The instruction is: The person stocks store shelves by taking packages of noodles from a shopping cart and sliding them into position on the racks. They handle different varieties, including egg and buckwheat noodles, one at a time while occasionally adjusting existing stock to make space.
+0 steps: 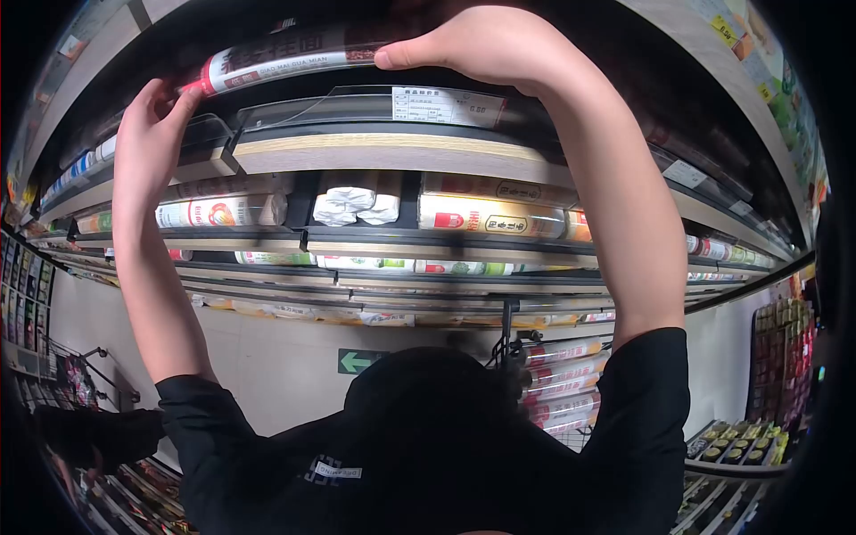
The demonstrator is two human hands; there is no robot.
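Note:
A pack of dried noodles with a red end and a white label lies lengthwise at the top shelf, held between both my hands. My left hand pinches its red left end between thumb and fingers. At the other end, my right hand has its thumb pressed on the pack, while its remaining fingers are hidden behind. Just below the pack, a clear shelf lip carries a white price label. Dark shadow covers the shelf interior behind the pack.
Lower shelves hold noodle packs and white wrapped bundles. The wooden shelf edge runs below my hands. Several noodle packs sit in a cart by my right side. A green arrow sign marks the floor.

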